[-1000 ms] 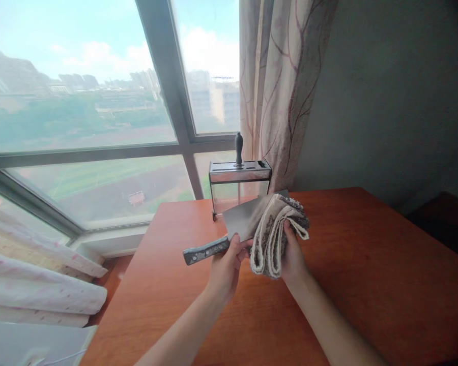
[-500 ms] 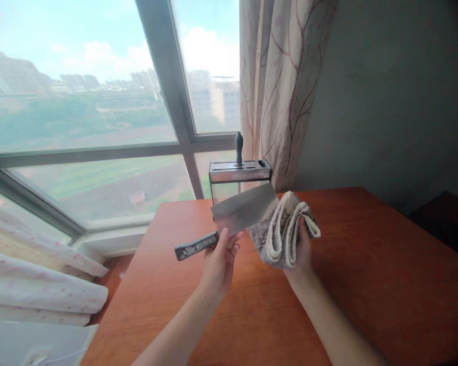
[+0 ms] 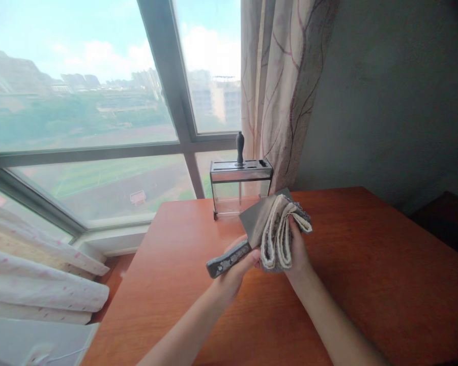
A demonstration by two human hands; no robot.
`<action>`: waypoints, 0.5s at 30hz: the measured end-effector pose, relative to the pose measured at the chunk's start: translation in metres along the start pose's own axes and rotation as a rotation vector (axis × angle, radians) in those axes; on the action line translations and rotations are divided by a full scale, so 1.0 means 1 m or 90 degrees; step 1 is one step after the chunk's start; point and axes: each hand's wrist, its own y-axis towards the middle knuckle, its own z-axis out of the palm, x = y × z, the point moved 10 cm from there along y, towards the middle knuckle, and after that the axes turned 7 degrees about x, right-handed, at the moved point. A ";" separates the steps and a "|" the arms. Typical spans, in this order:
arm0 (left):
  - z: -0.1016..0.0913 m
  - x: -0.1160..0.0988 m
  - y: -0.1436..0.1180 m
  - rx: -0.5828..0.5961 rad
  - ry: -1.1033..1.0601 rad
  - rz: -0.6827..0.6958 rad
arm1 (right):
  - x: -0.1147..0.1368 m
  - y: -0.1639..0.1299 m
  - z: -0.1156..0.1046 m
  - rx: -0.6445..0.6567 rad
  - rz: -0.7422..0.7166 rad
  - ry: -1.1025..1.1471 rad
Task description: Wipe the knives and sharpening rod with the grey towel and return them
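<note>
The left hand [image 3: 236,267] is closed around the handle of a cleaver [image 3: 257,223], fingers curled tight on the grip, with the blade angled up and away toward the knife block [image 3: 239,184]. Just right of it, the right hand [image 3: 297,249] has a folded cloth [image 3: 280,231] clamped between thumb and fingers, and the cloth lies against the blade's flat side, covering most of its right part. Both are held in the air above the table [image 3: 366,264], in front of the block, which stands at the table's far edge and holds one dark-handled tool [image 3: 239,146].

To wipe well, I would keep the handle steady and the cutting edge turned away from the cloth hand. The cloth should stay thick between fingers and steel, pressed flat, and stroke from spine toward edge or along the blade, never into the edge. Which way the edge faces I cannot tell here.
</note>
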 end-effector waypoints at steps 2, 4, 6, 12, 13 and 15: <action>0.006 -0.006 0.002 0.082 0.003 -0.030 | 0.020 0.005 -0.007 0.004 -0.045 -0.034; 0.009 -0.010 0.002 0.157 -0.001 -0.077 | 0.041 0.008 -0.014 -0.005 -0.099 -0.057; 0.009 -0.011 0.000 0.220 0.001 -0.128 | 0.061 0.009 -0.023 -0.031 -0.150 -0.069; 0.007 0.018 -0.003 0.232 0.184 -0.237 | 0.063 0.002 -0.025 -0.061 -0.154 -0.054; 0.013 0.026 -0.005 0.249 0.198 -0.249 | 0.056 0.001 -0.020 -0.048 -0.131 -0.058; 0.023 0.038 -0.007 0.257 0.199 -0.249 | 0.041 -0.001 -0.010 -0.017 -0.085 -0.078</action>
